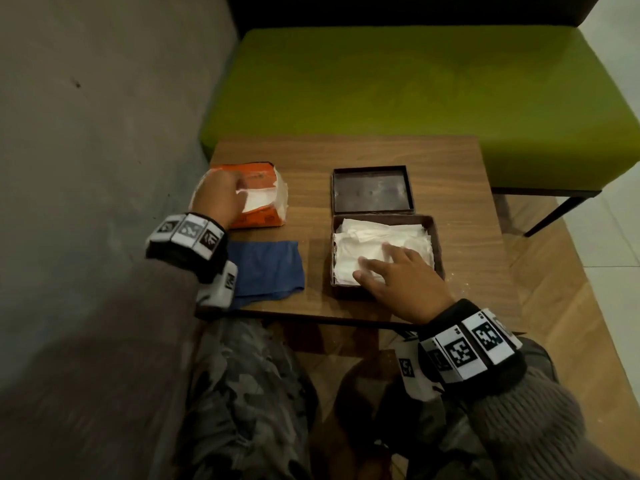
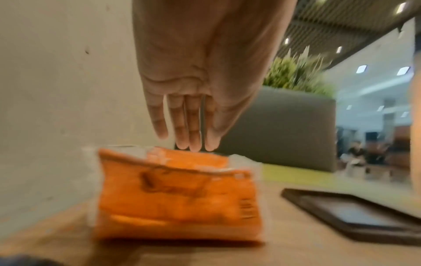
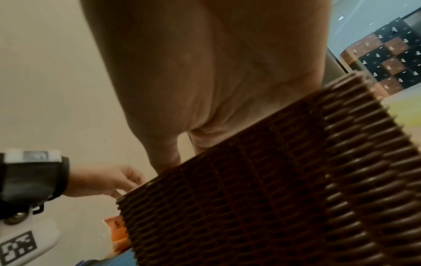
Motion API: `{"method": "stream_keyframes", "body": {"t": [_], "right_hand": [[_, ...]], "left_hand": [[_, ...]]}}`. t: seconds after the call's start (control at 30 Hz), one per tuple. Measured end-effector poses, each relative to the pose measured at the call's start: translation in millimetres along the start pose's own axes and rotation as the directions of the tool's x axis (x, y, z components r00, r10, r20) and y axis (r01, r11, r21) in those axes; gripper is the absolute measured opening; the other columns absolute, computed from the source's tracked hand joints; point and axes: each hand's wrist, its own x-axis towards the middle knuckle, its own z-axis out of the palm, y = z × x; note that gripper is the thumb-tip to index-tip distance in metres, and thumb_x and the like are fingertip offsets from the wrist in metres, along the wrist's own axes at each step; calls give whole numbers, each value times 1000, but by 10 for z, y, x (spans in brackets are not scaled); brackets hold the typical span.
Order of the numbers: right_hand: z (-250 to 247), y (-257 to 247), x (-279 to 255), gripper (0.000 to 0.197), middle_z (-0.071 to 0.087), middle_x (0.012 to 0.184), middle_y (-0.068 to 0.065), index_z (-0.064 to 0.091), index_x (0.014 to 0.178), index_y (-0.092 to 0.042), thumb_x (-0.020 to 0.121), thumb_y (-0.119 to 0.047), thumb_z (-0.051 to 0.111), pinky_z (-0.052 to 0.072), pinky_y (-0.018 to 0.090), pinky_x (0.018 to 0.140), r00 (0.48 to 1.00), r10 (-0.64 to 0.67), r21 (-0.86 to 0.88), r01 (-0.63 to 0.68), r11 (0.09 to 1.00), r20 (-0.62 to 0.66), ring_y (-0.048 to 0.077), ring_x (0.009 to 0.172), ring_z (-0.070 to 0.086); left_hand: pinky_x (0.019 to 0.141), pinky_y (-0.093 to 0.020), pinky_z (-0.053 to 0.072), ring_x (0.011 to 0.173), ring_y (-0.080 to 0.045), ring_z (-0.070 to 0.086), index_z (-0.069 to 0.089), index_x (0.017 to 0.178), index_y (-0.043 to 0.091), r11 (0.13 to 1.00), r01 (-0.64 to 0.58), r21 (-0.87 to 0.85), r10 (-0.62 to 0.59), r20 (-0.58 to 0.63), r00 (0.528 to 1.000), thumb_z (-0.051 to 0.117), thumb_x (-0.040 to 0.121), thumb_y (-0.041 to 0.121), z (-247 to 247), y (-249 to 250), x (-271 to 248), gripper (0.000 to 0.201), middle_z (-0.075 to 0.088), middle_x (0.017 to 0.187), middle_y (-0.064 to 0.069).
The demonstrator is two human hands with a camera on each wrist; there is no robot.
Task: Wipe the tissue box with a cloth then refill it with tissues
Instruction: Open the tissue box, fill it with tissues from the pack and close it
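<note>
An orange tissue pack (image 1: 258, 188) (image 2: 177, 198) lies at the table's left, its top torn open on white tissues. My left hand (image 1: 228, 195) (image 2: 193, 140) reaches down onto that opening, fingers straight, tips touching the top. At the middle right sits the brown woven tissue box (image 1: 437, 244) (image 3: 273, 198), open and holding loose white tissues (image 1: 374, 237). My right hand (image 1: 381, 268) (image 3: 205, 81) lies flat on those tissues with fingers spread. The box lid (image 1: 372, 190) (image 2: 355, 214) rests upside down just behind the box. A blue cloth (image 1: 266, 268) lies flat near the front left edge.
The small wooden table (image 1: 450, 168) stands against a grey wall (image 1: 86, 133) on the left. A green bench (image 1: 415, 81) runs behind it. My knees are under the table's front edge.
</note>
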Motion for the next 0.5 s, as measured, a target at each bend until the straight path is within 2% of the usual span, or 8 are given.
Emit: {"method": "stream_keyframes", "body": {"t": [0.07, 0.17, 0.23, 0.3, 0.33, 0.37, 0.4, 0.5], "right_hand": [[-16, -2, 13, 52, 16, 159, 8, 36, 145, -38, 97, -57, 27, 18, 44, 117, 1000, 8, 10, -8, 1000, 26, 30, 145, 13], [-11, 10, 25, 52, 14, 160, 9, 33, 146, -38, 97, -57, 24, 16, 44, 118, 999, 6, 8, -7, 1000, 37, 30, 146, 11], [-2, 27, 13, 60, 13, 160, 9, 31, 146, -39, 94, -63, 15, 17, 44, 118, 1000, 2, 15, -3, 1000, 27, 30, 146, 11], [15, 34, 1, 98, 12, 160, 12, 27, 147, -39, 71, -80, -19, 19, 46, 117, 999, -34, -45, 35, 998, 27, 32, 145, 11], [34, 43, 9, 120, 11, 159, 14, 25, 148, -39, 53, -80, -37, 20, 47, 117, 998, -49, -95, 53, 994, 36, 34, 145, 11], [58, 52, 22, 134, 10, 159, 15, 24, 148, -38, 41, -78, -46, 20, 48, 117, 997, -62, -129, 67, 989, 40, 35, 145, 10], [69, 54, 29, 135, 11, 159, 14, 24, 148, -37, 40, -78, -46, 20, 48, 117, 998, -61, -136, 65, 989, 34, 35, 145, 10], [66, 22, 15, 99, 14, 160, 8, 30, 147, -36, 70, -80, -14, 19, 49, 117, 999, -30, -38, 30, 999, -12, 32, 146, 12]], "left_hand": [[96, -38, 41, 113, -34, 54, 60, 115, 5, 991, -43, 124, 21, 176, 984, 69, 79, 8, 35, -195, 216, 37, 60, 121, -18], [98, -33, 37, 120, -30, 48, 48, 130, 6, 963, -127, 240, 1, 464, 886, 77, 72, 12, 168, -287, 416, 65, 52, 132, -14], [101, -34, 38, 122, -30, 46, 41, 136, 9, 921, -201, 334, -16, 549, 836, 80, 69, 19, 259, -274, 465, 78, 49, 136, -11], [100, -38, 41, 119, -31, 49, 43, 134, 12, 861, -282, 423, -2, 557, 830, 81, 64, 26, 326, -248, 478, 80, 50, 133, -11], [97, -39, 44, 114, -31, 53, 47, 129, 13, 828, -324, 458, 20, 553, 833, 81, 62, 30, 331, -211, 461, 77, 54, 128, -11], [93, -40, 47, 108, -31, 56, 49, 123, 13, 802, -350, 485, 28, 555, 831, 80, 60, 34, 368, -221, 465, 74, 57, 122, -11], [90, -38, 48, 105, -32, 57, 50, 121, 12, 787, -362, 500, 26, 559, 829, 78, 59, 37, 390, -221, 449, 72, 58, 118, -11], [93, -36, 44, 113, -30, 53, 42, 130, 14, 798, -347, 493, 50, 519, 853, 69, 70, 49, 530, -290, 408, 75, 53, 126, -9]]}}
